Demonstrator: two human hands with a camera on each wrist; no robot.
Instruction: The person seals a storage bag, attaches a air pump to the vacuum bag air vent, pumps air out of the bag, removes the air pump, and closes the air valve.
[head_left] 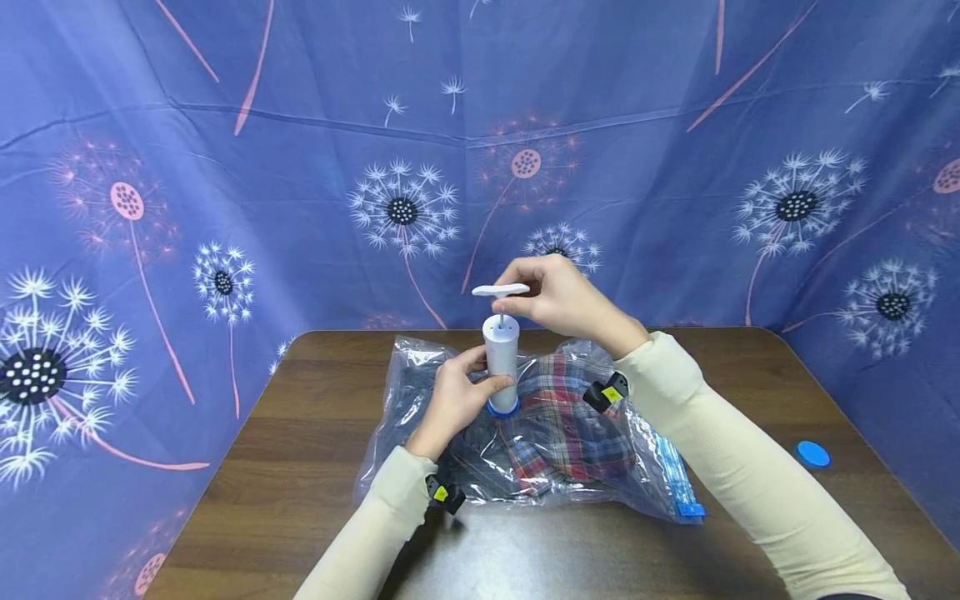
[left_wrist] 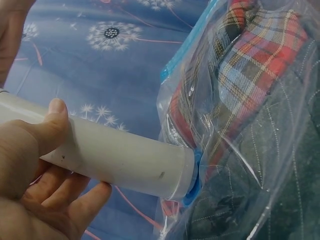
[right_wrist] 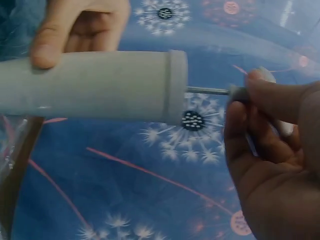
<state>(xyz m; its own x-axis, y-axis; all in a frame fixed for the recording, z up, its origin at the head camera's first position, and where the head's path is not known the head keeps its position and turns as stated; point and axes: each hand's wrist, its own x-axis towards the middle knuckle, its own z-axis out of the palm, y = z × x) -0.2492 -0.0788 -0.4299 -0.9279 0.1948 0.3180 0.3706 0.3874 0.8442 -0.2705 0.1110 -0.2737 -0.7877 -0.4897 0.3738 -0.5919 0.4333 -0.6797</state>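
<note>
A white hand pump (head_left: 502,354) stands upright on a clear plastic vacuum storage bag (head_left: 472,483), its lower end at the bag's blue valve (left_wrist: 196,172). Inside the bag lie a plaid shirt (head_left: 570,408) and dark fabric (left_wrist: 280,165). My left hand (head_left: 459,396) grips the pump barrel, thumb on one side and fingers on the other. Above the barrel, my right hand (head_left: 551,292) pinches the stem just below the white T-handle (head_left: 500,290). A short length of metal rod (right_wrist: 207,90) shows between barrel and handle.
A round blue cap (head_left: 812,453) lies on the wooden table (head_left: 247,475) to the right. The bag's blue zip edge and slider (head_left: 691,509) point toward the front right. Behind the table hangs a blue dandelion-print cloth (head_left: 300,192).
</note>
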